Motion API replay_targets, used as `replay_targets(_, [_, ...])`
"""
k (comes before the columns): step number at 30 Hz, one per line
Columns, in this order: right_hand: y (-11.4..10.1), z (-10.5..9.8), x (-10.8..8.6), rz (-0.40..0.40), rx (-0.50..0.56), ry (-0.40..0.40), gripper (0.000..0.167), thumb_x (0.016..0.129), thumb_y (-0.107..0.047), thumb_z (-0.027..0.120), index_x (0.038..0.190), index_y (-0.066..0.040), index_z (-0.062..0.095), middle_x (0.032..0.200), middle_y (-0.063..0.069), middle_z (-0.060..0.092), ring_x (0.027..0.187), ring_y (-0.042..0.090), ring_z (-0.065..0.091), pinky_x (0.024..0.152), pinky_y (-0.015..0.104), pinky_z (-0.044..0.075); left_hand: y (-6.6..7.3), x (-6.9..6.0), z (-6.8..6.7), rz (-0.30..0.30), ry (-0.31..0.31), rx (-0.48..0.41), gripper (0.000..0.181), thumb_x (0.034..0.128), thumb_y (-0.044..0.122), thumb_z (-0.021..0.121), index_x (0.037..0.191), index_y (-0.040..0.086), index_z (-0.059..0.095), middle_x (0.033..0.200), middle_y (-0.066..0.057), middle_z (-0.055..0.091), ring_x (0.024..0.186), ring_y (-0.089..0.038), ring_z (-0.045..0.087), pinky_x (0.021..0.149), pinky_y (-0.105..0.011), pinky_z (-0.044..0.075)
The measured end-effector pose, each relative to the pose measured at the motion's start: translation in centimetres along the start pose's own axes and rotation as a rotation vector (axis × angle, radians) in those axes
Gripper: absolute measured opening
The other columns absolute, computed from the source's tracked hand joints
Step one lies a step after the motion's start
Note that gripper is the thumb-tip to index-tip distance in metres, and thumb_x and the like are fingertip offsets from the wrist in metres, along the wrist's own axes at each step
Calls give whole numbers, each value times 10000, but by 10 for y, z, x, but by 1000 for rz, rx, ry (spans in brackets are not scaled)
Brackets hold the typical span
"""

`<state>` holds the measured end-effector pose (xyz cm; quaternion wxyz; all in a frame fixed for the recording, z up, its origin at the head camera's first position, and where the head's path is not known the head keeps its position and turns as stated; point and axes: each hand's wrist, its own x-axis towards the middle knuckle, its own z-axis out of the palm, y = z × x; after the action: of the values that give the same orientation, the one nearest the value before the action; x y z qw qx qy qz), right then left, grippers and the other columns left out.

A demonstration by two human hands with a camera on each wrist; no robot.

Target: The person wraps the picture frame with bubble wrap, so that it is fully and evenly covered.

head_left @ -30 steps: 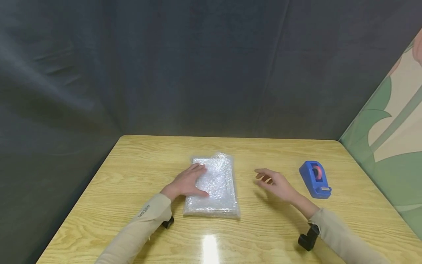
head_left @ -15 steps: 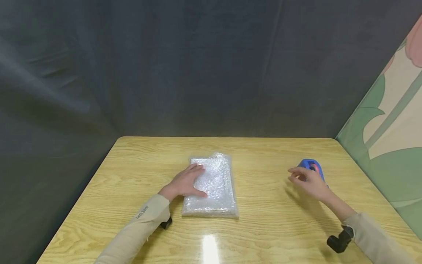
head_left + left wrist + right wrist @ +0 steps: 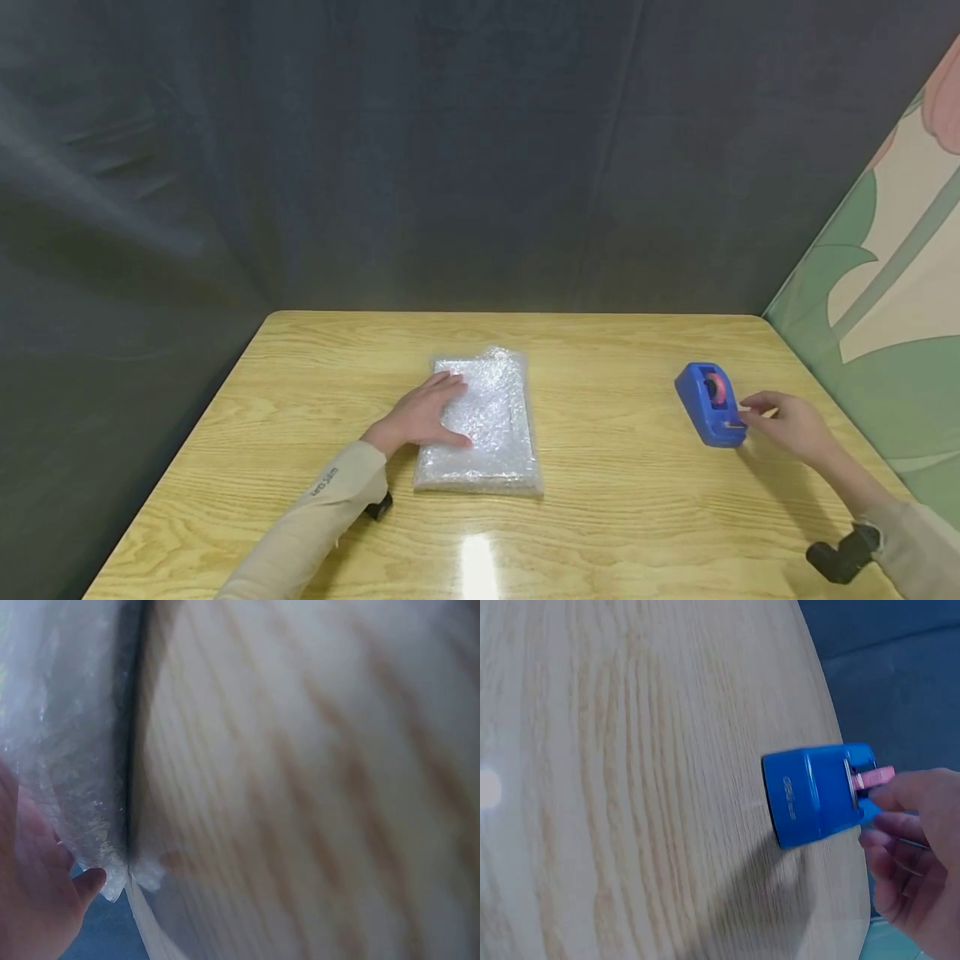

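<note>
On table [image 3: 615,508]: one package [image 3: 495,417] under left hand [image 3: 422,417], fingers spread; one dispenser [image 3: 707,413] by right hand [image 3: 791,425], pinch unclear.

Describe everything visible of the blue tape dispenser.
The blue tape dispenser looks like glossy plastic, with pale lettering on its front end. A pink tape roll sits in its well, a metallic-looking cutter strip at the front. It stands upright on the right of the table, cutter end toward the person. The right hand is at that end; whether it touches is unclear.
</note>
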<state>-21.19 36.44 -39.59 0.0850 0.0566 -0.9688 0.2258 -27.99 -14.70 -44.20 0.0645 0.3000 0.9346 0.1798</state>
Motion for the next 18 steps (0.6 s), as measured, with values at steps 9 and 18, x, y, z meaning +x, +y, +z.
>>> replay_targets(9, [0, 0, -2, 26, 83, -128, 241, 858, -137, 596, 936, 87, 639, 771, 84, 648, 617, 15, 492, 490, 213, 424, 0, -1, -1, -5, -3, -5, 974, 638, 619, 683, 1401, 120, 340, 1493, -22, 214, 1375, -238, 128, 1089, -468, 179])
replay_targets(18, [0, 3, 0, 113, 124, -201, 290, 893, -194, 551, 920, 83, 630, 757, 59, 612, 617, 60, 474, 495, 227, 422, 2, -1, -1, -5, -5, -11, 978, 639, 618, 684, 1405, 121, 332, 1493, -24, 212, 1376, -242, 127, 1092, -462, 173])
